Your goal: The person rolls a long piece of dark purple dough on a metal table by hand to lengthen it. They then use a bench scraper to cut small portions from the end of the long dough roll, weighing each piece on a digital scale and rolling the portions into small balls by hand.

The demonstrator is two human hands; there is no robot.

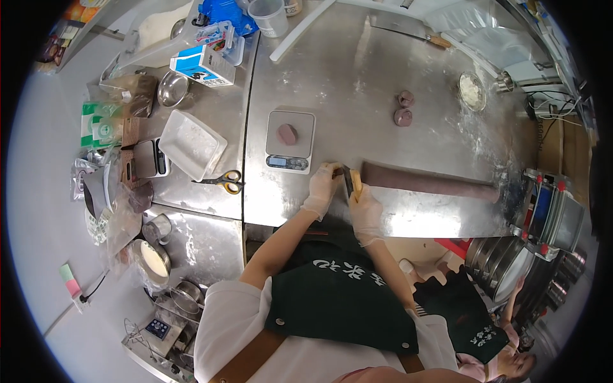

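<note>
My right hand, in a clear glove, grips a dough scraper by its yellow handle, its dark blade standing at the left end of a long purple dough roll. Just left of the blade is my left hand, also gloved, with its fingers curled together; what they hold, if anything, is hidden. Left of that hand lies a digital scale, and a lump of purple dough rests on its plate. Farther back on the steel table are two small purple dough pieces.
Yellow-handled scissors and a white tub lie to the left, near a milk carton. A bowl of flour and a cleaver are at the back right. Another person is at the lower right.
</note>
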